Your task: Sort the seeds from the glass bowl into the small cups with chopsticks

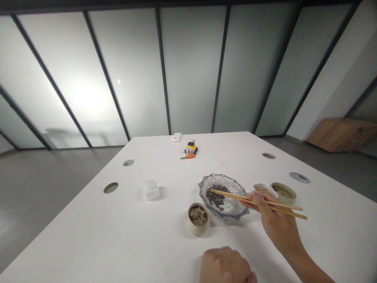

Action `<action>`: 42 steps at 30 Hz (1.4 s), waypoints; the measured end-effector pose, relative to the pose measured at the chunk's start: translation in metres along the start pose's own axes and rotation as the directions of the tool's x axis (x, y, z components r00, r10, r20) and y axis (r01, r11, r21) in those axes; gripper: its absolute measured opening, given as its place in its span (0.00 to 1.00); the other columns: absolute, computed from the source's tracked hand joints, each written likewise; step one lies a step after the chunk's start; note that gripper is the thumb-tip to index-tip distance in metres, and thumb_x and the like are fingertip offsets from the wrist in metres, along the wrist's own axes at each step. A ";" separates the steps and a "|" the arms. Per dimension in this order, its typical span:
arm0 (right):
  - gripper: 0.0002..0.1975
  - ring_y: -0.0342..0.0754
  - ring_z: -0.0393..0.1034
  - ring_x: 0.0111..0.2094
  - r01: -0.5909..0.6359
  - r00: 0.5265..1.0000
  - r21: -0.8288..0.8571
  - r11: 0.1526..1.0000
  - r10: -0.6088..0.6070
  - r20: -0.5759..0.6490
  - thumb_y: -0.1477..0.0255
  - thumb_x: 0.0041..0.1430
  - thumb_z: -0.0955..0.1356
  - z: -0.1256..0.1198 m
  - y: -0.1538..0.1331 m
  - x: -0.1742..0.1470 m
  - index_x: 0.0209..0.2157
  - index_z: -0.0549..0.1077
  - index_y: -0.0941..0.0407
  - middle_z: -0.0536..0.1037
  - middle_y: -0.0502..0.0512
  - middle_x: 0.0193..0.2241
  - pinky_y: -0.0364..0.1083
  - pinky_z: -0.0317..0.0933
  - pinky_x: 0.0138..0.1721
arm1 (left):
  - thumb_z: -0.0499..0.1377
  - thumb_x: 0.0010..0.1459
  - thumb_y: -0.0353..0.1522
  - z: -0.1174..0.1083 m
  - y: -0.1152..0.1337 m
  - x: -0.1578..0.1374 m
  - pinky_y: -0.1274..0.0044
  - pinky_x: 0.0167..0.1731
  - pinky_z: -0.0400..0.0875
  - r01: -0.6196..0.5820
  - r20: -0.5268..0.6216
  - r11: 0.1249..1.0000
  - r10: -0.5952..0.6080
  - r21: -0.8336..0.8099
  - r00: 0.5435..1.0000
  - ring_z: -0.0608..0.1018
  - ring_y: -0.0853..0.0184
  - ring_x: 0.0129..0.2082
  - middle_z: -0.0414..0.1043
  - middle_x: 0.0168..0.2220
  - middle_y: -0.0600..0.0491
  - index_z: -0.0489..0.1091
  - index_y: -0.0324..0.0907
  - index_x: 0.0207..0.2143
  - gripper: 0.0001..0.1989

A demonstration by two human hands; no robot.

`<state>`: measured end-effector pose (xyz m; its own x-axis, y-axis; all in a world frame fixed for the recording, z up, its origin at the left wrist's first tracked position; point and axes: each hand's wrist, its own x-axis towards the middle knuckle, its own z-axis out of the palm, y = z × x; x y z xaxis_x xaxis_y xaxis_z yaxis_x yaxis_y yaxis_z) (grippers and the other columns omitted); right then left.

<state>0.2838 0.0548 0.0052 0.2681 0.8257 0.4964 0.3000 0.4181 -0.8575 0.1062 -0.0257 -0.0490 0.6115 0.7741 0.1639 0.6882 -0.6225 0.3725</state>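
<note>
My right hand (275, 220) is closed around a pair of wooden chopsticks (235, 196). Their tips reach into a clear glass bowl (240, 214) with a scalloped rim, among dark brown seeds (216, 198) that look like beans or melon seeds. Whether a seed is pinched between the tips is too small to tell. In front of the bowl's left side stands a small cream cup (198, 228) filled with striped sunflower seeds (198, 216). My left hand (226, 267) rests as a fist on the white table near its front edge, with nothing visible in it.
Behind my right hand are a small white dish (266, 188) and a pale green bowl (290, 193). A translucent square container (151, 190) stands to the left. Farther back lie a yellow toy vehicle (191, 147), an orange-handled toy screwdriver (188, 157) and a white box-shaped device (176, 137).
</note>
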 end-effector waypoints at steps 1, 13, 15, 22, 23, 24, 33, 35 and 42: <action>0.19 0.51 0.81 0.26 0.013 1.000 -0.029 0.999 -0.013 0.001 0.53 0.69 0.70 0.000 -0.002 0.000 0.33 0.81 0.52 0.85 0.56 0.33 0.50 0.78 0.27 | 0.66 0.52 0.32 -0.005 0.001 -0.002 0.74 0.28 0.63 0.004 -0.164 1.000 0.000 0.025 0.986 0.76 0.64 0.26 0.74 0.23 0.53 0.68 0.46 0.25 0.08; 0.16 0.49 0.77 0.31 0.503 0.857 -0.341 0.794 -0.509 0.079 0.67 0.75 0.66 -0.011 -0.040 0.000 0.31 0.77 0.52 0.81 0.52 0.28 0.47 0.68 0.34 | 0.65 0.56 0.28 -0.060 -0.034 -0.022 0.55 0.61 0.67 0.380 -0.663 0.922 -0.236 0.079 0.710 0.70 0.47 0.63 0.68 0.63 0.41 0.64 0.45 0.60 0.29; 0.15 0.47 0.76 0.30 0.543 0.831 -0.336 0.770 -0.550 0.084 0.70 0.75 0.66 -0.013 -0.043 0.001 0.32 0.76 0.53 0.80 0.51 0.28 0.46 0.67 0.35 | 0.64 0.56 0.27 -0.061 -0.040 -0.022 0.56 0.60 0.70 0.396 -0.571 0.918 -0.340 -0.029 0.747 0.73 0.49 0.61 0.70 0.62 0.42 0.62 0.46 0.62 0.31; 0.12 0.45 0.73 0.30 0.648 0.760 -0.266 0.714 -0.631 0.159 0.77 0.74 0.65 -0.014 -0.047 -0.007 0.33 0.71 0.53 0.76 0.50 0.28 0.44 0.66 0.34 | 0.65 0.55 0.36 -0.072 -0.050 -0.016 0.55 0.61 0.73 0.410 -0.488 0.830 -0.555 -0.379 0.674 0.76 0.48 0.60 0.73 0.60 0.40 0.62 0.42 0.64 0.35; 0.13 0.45 0.72 0.29 0.680 0.733 -0.246 0.690 -0.647 0.211 0.78 0.74 0.65 -0.012 -0.049 -0.010 0.32 0.70 0.53 0.75 0.50 0.27 0.44 0.65 0.33 | 0.65 0.55 0.38 -0.079 -0.052 -0.014 0.54 0.61 0.72 0.393 -0.527 0.830 -0.555 -0.395 0.644 0.76 0.47 0.61 0.73 0.60 0.39 0.62 0.41 0.63 0.35; 0.13 0.45 0.70 0.28 0.723 0.690 -0.240 0.648 -0.674 0.261 0.79 0.73 0.65 -0.010 -0.051 -0.014 0.32 0.70 0.53 0.74 0.50 0.26 0.44 0.63 0.31 | 0.66 0.55 0.40 -0.088 -0.052 -0.010 0.53 0.62 0.71 0.370 -0.566 0.837 -0.545 -0.402 0.618 0.76 0.46 0.62 0.73 0.60 0.38 0.63 0.41 0.63 0.35; 0.11 0.52 0.77 0.33 0.815 0.572 -0.268 0.514 -0.638 0.516 0.76 0.72 0.65 0.017 -0.053 -0.050 0.33 0.74 0.56 0.80 0.57 0.32 0.48 0.67 0.31 | 0.72 0.53 0.37 -0.176 0.007 0.072 0.60 0.62 0.72 0.046 -0.331 0.945 -0.159 -0.323 0.930 0.78 0.52 0.60 0.74 0.60 0.42 0.65 0.42 0.61 0.35; 0.10 0.54 0.79 0.35 0.809 0.573 -0.266 0.524 -0.603 0.555 0.75 0.72 0.66 0.020 -0.049 -0.054 0.35 0.76 0.56 0.81 0.58 0.34 0.49 0.71 0.34 | 0.75 0.51 0.38 -0.177 0.025 0.097 0.61 0.61 0.73 -0.039 -0.197 0.957 -0.019 -0.288 0.980 0.78 0.51 0.60 0.74 0.61 0.41 0.65 0.42 0.63 0.40; 0.13 0.61 0.79 0.57 0.620 0.719 -0.321 0.716 -0.355 0.597 0.73 0.73 0.67 0.024 -0.038 -0.064 0.54 0.78 0.56 0.84 0.63 0.52 0.56 0.76 0.55 | 0.76 0.54 0.42 -0.146 0.071 0.171 0.67 0.52 0.75 -0.337 0.359 0.940 0.330 -0.045 0.873 0.80 0.53 0.54 0.73 0.60 0.43 0.67 0.41 0.61 0.37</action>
<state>0.2337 -0.0046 0.0029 -0.4604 0.6714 0.5807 0.6746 0.6898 -0.2628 0.2031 0.0792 0.1386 0.9013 0.4289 -0.0613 0.4232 -0.8413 0.3364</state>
